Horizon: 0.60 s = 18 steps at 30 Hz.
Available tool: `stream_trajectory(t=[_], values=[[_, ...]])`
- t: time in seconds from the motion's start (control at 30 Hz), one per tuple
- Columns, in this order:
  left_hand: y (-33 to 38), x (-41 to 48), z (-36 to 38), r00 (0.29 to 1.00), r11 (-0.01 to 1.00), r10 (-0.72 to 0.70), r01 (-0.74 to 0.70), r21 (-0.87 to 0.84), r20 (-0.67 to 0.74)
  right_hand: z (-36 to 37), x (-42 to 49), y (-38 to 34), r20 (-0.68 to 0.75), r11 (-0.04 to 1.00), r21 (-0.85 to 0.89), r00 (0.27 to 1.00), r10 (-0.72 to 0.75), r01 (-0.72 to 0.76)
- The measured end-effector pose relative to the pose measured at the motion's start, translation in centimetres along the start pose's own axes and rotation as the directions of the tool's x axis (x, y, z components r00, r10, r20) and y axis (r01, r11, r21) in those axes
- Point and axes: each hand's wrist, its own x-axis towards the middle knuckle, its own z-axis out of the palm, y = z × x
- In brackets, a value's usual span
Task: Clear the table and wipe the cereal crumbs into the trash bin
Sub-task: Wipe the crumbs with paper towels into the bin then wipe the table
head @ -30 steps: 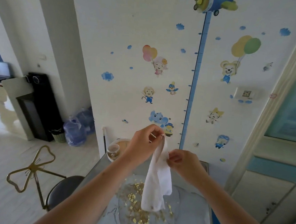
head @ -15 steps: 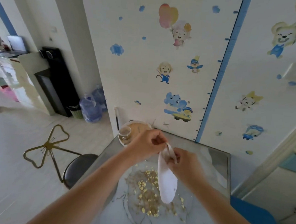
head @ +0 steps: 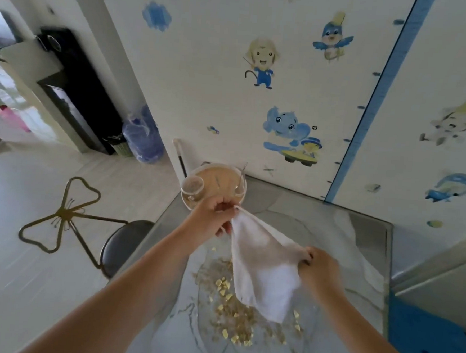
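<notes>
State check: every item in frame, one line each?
left hand: pinches cloth at upper corner
right hand: grips cloth's other corner
cloth: spread between both hands, hanging over crumbs
crumbs: scattered on table, unwiped
bowl: on table's far corner, not cleared

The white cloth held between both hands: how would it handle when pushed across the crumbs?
Probably floppy: the cloth sags between the left hand and right hand, its free corner hanging toward the crumbs. Likely light, since pinches at two corners carry it. Pushed, it may bunch unless pressed flat.
</notes>
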Motion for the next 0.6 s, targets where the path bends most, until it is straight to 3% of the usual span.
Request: stream_trajectory(t=[0.17,0.3,0.43,0.5,0.6], values=[[-0.3,7.4,0.4,0.995,0.980,-0.098,0.090,-0.177,-0.037,-1.9,7.5,0.4,-0.157,0.982,-0.045,0.970,-0.186,0.182],[1.4,12.7,0.6,0.998,0.965,0.007,-0.023,-0.261,-0.061,-5.2,12.4,-1.3,-0.356,0.907,0.002,0.848,-0.393,0.421],[1.1,16.3,1.2,0.993,0.969,0.098,-0.110,-0.221,-0.066,-6.6,14.9,-1.5,-0.470,0.839,0.003,0.741,-0.480,0.545],[-1.4,18.0,2.3,0.994,0.974,0.096,-0.103,-0.201,-0.045,-5.2,16.2,0.3,-0.451,0.838,0.018,0.753,-0.480,0.546],[-7.8,19.8,4.3,0.999,0.994,0.021,-0.015,-0.107,0.050,-0.5,17.7,4.9,-0.267,0.887,0.032,0.859,-0.437,0.461]])
